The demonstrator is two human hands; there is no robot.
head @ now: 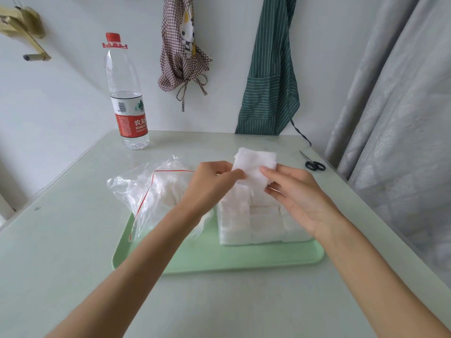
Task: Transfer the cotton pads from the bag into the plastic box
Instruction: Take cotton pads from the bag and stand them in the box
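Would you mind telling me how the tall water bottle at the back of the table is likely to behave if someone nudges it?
The water bottle stands tall and narrow, so it probably tips easily. It looks nearly empty, with water only near the base, so it is likely light and may slide on the smooth table. Once on its side, its round body would probably roll.

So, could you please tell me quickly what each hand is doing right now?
Left hand: pinching the cotton pad.
Right hand: pinching the same pad's other edge.

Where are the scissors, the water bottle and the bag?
scissors (315, 165), head view, on the black handles.
water bottle (131, 123), head view, on the red label.
bag (146, 189), head view, on the clear plastic side.
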